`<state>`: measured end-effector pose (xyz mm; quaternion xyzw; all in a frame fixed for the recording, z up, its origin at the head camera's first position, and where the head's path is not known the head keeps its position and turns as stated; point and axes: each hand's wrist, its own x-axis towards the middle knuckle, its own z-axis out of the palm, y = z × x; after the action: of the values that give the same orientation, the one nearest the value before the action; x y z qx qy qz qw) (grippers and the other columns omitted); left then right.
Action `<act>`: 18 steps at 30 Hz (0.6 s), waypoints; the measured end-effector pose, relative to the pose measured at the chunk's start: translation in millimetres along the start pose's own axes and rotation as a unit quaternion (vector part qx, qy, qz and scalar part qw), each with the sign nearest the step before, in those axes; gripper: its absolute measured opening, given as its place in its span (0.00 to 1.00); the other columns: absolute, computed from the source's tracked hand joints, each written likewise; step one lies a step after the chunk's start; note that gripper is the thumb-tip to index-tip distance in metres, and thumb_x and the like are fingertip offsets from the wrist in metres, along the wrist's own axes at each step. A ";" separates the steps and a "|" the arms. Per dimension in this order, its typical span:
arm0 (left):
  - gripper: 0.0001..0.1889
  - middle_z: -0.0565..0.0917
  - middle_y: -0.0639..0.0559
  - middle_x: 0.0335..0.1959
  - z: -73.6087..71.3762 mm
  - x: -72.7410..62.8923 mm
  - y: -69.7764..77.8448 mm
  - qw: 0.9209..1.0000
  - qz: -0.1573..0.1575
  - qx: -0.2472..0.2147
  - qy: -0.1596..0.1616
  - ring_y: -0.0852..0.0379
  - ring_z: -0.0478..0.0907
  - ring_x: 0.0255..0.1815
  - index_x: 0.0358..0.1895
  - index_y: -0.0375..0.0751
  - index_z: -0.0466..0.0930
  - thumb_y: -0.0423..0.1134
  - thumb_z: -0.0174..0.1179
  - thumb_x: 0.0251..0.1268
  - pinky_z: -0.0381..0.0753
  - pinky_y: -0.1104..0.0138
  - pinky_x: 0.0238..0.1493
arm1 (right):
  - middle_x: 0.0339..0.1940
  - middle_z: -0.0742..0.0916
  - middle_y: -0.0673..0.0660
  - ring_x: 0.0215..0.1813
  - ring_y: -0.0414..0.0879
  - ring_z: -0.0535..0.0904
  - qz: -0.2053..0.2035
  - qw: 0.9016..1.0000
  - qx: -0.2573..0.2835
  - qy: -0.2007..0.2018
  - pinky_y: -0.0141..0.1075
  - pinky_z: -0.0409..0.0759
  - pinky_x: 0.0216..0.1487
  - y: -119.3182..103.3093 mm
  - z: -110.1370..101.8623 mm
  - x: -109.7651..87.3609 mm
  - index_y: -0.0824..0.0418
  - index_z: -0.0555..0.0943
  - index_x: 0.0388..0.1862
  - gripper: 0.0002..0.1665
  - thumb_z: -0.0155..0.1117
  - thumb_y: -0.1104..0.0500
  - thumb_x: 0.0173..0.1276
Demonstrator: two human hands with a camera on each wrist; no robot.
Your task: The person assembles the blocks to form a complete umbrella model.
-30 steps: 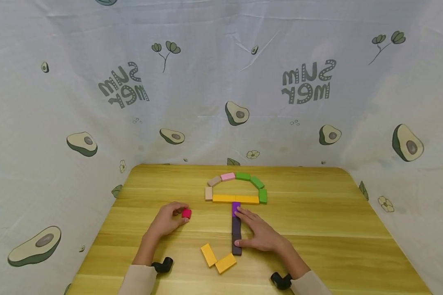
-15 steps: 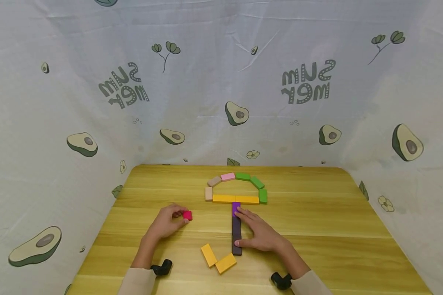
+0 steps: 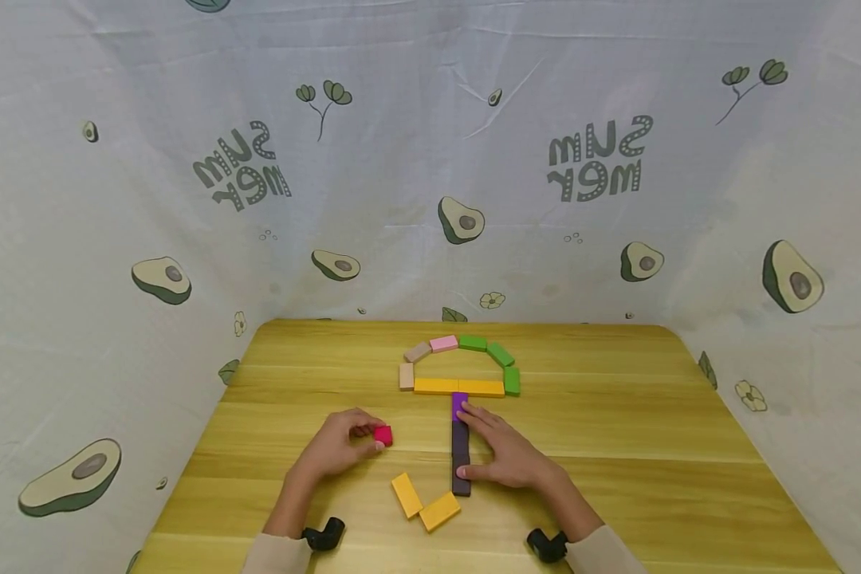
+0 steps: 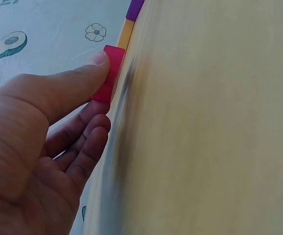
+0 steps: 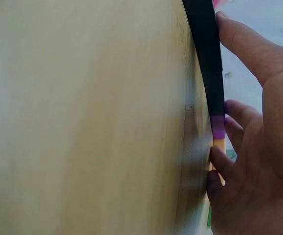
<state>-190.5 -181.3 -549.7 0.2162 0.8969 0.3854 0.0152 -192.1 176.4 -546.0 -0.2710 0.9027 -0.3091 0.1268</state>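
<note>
My left hand (image 3: 342, 443) pinches a small red block (image 3: 383, 435) between thumb and fingers, just above or on the table; the left wrist view shows the thumb pressed on the red block's (image 4: 110, 73) face. My right hand (image 3: 511, 454) lies spread, its fingertips on the purple block (image 3: 459, 406) and its thumb on the nearer of two black blocks (image 3: 461, 475). These three form a straight column. Two yellow blocks (image 3: 437, 387) end to end cross its top. Above them, beige, pink and green blocks (image 3: 472, 343) make an arch.
Two loose yellow blocks (image 3: 406, 496) lie at an angle near the front, between both forearms. The wooden table (image 3: 617, 414) meets a printed cloth (image 3: 402, 159) at its back and sides. Black wrist cameras (image 3: 324, 535) sit on both wrists.
My left hand has carried the red block a short way right and nearer to me. My right hand has stayed in place on the column of blocks.
</note>
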 end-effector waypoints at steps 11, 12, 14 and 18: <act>0.13 0.86 0.63 0.46 13.3 -6.2 18.4 0.999 0.033 -0.008 -0.041 0.64 0.82 0.46 0.52 0.51 0.88 0.42 0.72 0.65 0.84 0.65 0.52 | 0.86 0.61 0.55 0.84 0.64 0.54 0.005 1.000 0.000 0.000 0.68 0.60 0.77 -1.3 -0.8 -0.4 0.51 0.60 0.84 0.57 0.69 0.31 0.63; 0.13 0.86 0.64 0.46 14.4 -6.4 18.7 0.999 0.033 -0.006 -0.042 0.65 0.82 0.47 0.52 0.52 0.88 0.43 0.72 0.65 0.84 0.65 0.53 | 0.86 0.61 0.55 0.84 0.64 0.54 0.005 1.000 -0.001 0.000 0.68 0.60 0.77 -1.0 -0.6 -0.2 0.51 0.60 0.84 0.57 0.69 0.31 0.63; 0.13 0.86 0.64 0.47 16.3 -6.3 18.5 0.998 0.034 -0.007 -0.044 0.65 0.82 0.48 0.52 0.53 0.88 0.44 0.72 0.65 0.84 0.65 0.53 | 0.86 0.60 0.54 0.84 0.64 0.54 0.007 1.000 -0.001 -0.001 0.68 0.60 0.76 -0.8 -0.2 0.2 0.51 0.60 0.84 0.57 0.69 0.31 0.63; 0.13 0.86 0.64 0.46 18.6 -6.3 16.9 0.998 0.040 -0.008 -0.045 0.65 0.83 0.48 0.51 0.53 0.88 0.44 0.72 0.65 0.84 0.64 0.54 | 0.86 0.60 0.54 0.84 0.64 0.54 0.008 1.000 0.000 -0.002 0.69 0.60 0.76 -0.8 0.5 0.9 0.50 0.59 0.84 0.57 0.69 0.30 0.63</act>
<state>-174.9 -160.8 -551.8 0.2687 0.8828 0.3829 0.0421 -192.3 175.1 -545.9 -0.2642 0.9047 -0.3073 0.1316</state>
